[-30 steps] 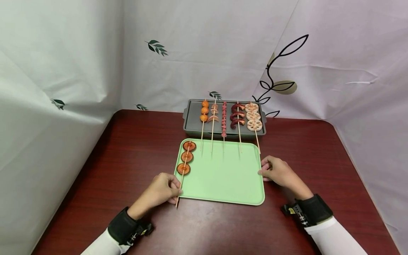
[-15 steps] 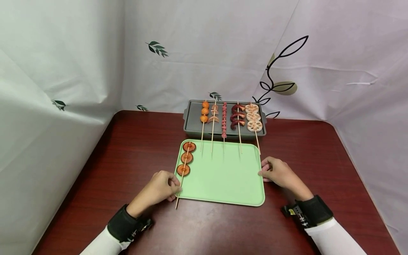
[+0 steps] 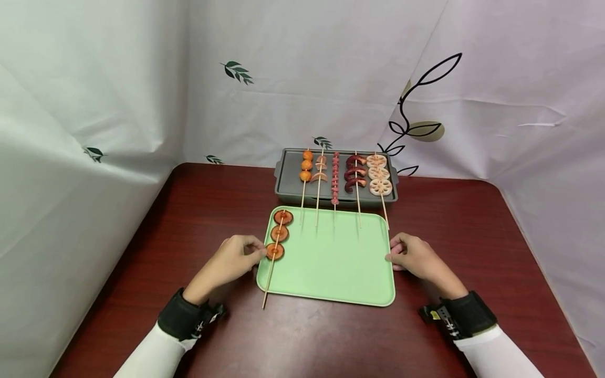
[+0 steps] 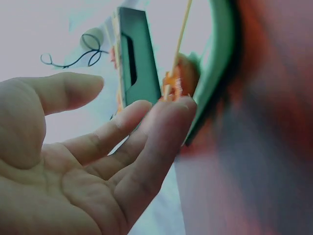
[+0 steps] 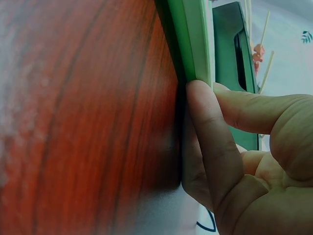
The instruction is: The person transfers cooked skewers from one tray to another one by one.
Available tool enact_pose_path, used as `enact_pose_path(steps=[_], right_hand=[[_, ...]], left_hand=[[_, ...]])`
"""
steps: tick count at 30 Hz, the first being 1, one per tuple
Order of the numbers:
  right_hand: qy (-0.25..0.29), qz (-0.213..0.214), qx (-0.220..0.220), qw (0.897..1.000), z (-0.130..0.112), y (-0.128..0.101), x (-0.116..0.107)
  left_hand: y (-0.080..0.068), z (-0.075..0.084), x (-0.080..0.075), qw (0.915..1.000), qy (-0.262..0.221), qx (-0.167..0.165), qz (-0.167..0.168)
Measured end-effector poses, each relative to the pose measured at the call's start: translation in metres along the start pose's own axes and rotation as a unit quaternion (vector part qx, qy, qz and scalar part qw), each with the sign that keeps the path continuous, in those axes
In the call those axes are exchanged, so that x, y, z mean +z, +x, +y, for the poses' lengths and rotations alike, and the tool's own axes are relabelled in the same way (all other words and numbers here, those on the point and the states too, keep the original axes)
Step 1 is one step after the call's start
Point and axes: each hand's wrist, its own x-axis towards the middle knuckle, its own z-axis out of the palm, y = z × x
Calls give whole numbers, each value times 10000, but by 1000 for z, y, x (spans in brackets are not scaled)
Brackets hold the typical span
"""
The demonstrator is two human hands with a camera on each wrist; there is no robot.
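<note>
From the head view, a smooth, rounded-corner green tray (image 3: 331,262) of matte plastic lies flat on the glossy dark red wood-grain table (image 3: 142,236). Along the tray's left edge lies 1 thin wooden skewer (image 3: 273,262) threaded through 3 round orange-brown slices, its bare end sticking out past the tray's near rim onto the table. The left hand (image 3: 231,260) sits just beside that edge, fingertips at the nearest slice; whether they touch it cannot be told here. The right hand (image 3: 416,257) rests against the tray's right edge, fingers curled toward the rim. Behind the tray stands a rectangular grey metal grill pan (image 3: 283,181) carrying 5 more skewers: orange balls, pale pink crescents, small red pieces, dark red curls and holed white lotus slices, with their sticks reaching over the tray's far rim. Pale wrinkled sheeting with leaf prints hangs around the table.

In the left wrist view, the left hand (image 4: 88,166) has its grip released: palm bare, fingers loosely bent, holding nothing. The fingertips (image 4: 171,110) lie at the orange slice (image 4: 178,81) on its stick, right by the tray's raised green rim (image 4: 215,63); the picture is blurred.

In the right wrist view, the right hand (image 5: 239,152) grasps the tray: 1 finger (image 5: 210,132) lies along the outside of the thick green rim (image 5: 188,39) where it meets the table, the others bent over the rim's top.
</note>
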Motion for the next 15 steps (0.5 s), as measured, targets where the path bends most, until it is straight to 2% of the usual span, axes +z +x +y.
enact_pose_path(steps=[10, 15], right_hand=[[71, -30, -37, 10000, -1, -1, 0], [48, -22, -23, 10000, 0, -2, -1]], left_hand=[[33, 6, -10, 9942, -1070, -55, -28], [46, 9, -14, 9908, -1350, -32, -67]])
